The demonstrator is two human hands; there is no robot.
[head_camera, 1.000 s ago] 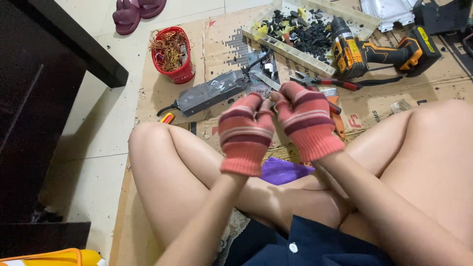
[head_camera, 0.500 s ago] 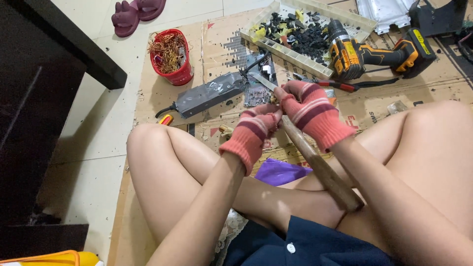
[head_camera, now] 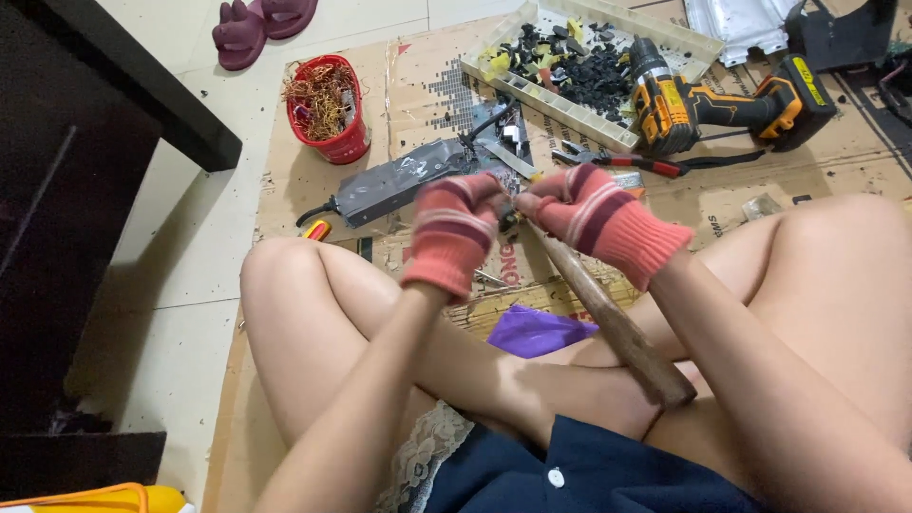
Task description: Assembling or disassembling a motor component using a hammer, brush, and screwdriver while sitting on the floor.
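Observation:
Both my hands wear pink striped knit gloves and meet above my crossed legs. My right hand (head_camera: pixel 594 217) grips a wooden handle (head_camera: pixel 613 323), apparently a hammer's, near its top; the handle slants down toward my right thigh. My left hand (head_camera: pixel 454 233) is closed around a small dark part at the hidden head end of the handle; what that part is I cannot tell. Just beyond my hands a flat grey metal unit (head_camera: pixel 399 180) with loose boards lies on the cardboard sheet (head_camera: pixel 418 85).
A red basket of copper wire (head_camera: pixel 325 106) stands far left. A white tray of black parts (head_camera: pixel 589 66), a yellow-black cordless drill (head_camera: pixel 722 104) and red-handled pliers (head_camera: pixel 627 161) lie beyond. A purple scrap (head_camera: pixel 537 331) sits between my legs. Dark furniture (head_camera: pixel 85 190) fills the left.
My hands dropped lower and the wooden handle came into view in my right hand, slanting toward my thigh. My left hand closed in on its top end.

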